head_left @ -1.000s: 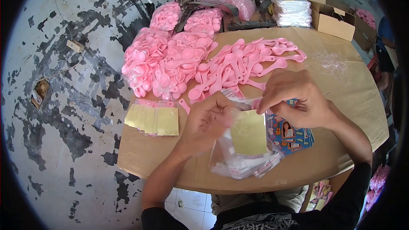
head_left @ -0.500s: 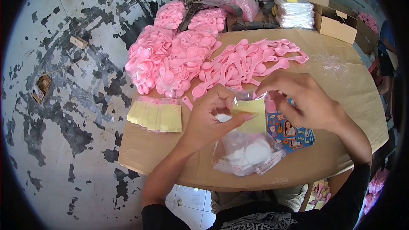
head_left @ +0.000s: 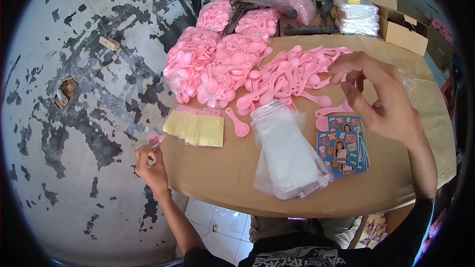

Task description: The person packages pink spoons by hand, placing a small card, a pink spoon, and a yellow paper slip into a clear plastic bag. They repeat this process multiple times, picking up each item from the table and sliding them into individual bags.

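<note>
Head view: left hand pinched a small, blurred pink item by the tabletop's left edge.
Clear bags lay stacked, blue cards just beside, yellow-backed packets to the left; the right hand, half open and empty, hovered near loose pink spoons, bagged spoons alongside.

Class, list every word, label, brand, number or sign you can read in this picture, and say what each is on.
"Cinta" (small, but seems to read so): on the blue cards, near the right edge.
Heading and other lettering on those cards: too small to read.
Marks along the edges of the clear plastic bags: too small to read.
Pale print on the black shirt: no words distinguishable.
No readable numbers or signs.
</note>
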`<control>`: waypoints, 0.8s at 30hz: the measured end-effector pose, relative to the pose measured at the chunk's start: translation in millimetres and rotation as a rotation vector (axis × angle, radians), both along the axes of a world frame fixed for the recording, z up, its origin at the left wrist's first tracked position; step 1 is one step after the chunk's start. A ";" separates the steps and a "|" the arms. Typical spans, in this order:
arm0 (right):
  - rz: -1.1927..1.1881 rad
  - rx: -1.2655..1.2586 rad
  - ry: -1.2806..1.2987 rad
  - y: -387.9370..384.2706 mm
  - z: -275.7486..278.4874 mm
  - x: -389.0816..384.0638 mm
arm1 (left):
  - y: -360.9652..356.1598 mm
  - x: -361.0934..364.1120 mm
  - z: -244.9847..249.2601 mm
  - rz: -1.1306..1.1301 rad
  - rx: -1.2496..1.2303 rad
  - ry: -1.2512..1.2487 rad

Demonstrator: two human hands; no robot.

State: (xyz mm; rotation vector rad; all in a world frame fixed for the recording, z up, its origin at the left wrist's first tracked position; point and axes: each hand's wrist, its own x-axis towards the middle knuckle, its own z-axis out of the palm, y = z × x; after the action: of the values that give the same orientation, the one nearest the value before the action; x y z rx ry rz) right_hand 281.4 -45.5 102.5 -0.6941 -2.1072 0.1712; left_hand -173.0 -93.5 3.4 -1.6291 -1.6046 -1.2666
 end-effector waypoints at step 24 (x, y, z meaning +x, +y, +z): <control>-0.063 -0.089 -0.044 -12.5 -6.2 4.3 | 52.6 -130.3 -17.4 -0.520 -0.472 -0.491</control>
State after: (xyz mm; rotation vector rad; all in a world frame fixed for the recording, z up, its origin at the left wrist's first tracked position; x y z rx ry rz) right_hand 285.7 -58.1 96.3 -0.8225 -2.1267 0.2185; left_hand -303.3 -40.9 -13.9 -2.2615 -1.9511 -1.7494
